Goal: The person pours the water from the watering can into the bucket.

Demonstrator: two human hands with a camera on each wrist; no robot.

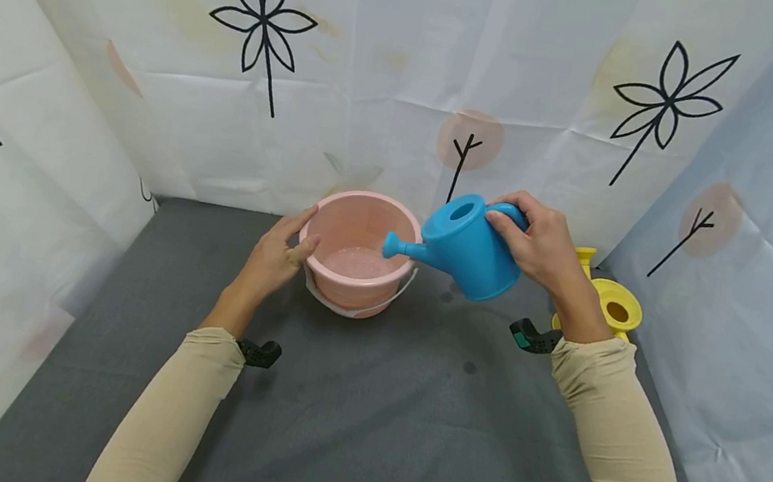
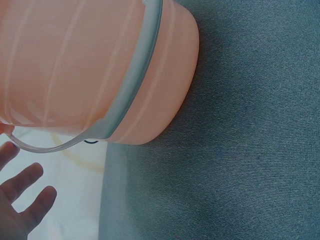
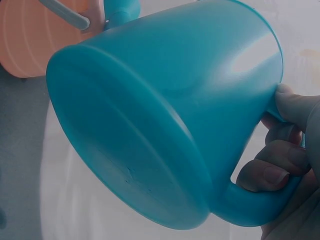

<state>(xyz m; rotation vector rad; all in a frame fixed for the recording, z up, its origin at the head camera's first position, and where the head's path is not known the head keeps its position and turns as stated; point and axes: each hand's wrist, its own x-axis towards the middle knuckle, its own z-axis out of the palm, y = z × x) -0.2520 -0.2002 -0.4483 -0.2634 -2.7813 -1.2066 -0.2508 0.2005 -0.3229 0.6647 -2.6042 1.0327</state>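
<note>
A pink bucket (image 1: pixel 352 286) with a pale handle stands on the dark cloth near the back wall. My left hand (image 1: pixel 276 253) is at its left rim, thumb and forefinger spread along the edge. In the left wrist view, the other fingers (image 2: pixel 35 205) stretch out beside the bucket (image 2: pixel 65 65). My right hand (image 1: pixel 542 240) grips a blue watering can (image 1: pixel 478 256) by its handle. The can tips left, with its spout over the bucket's opening. Fingers curled round the handle (image 3: pixel 260 207) show in the right wrist view, along with the can's underside.
Yellow watering-can-like objects (image 1: pixel 615 305) stand at the back right, partly behind my right forearm. White printed cloth (image 1: pixel 403 41) hangs at the back and both sides. Small dark spots mark the grey tabletop (image 1: pixel 390 410).
</note>
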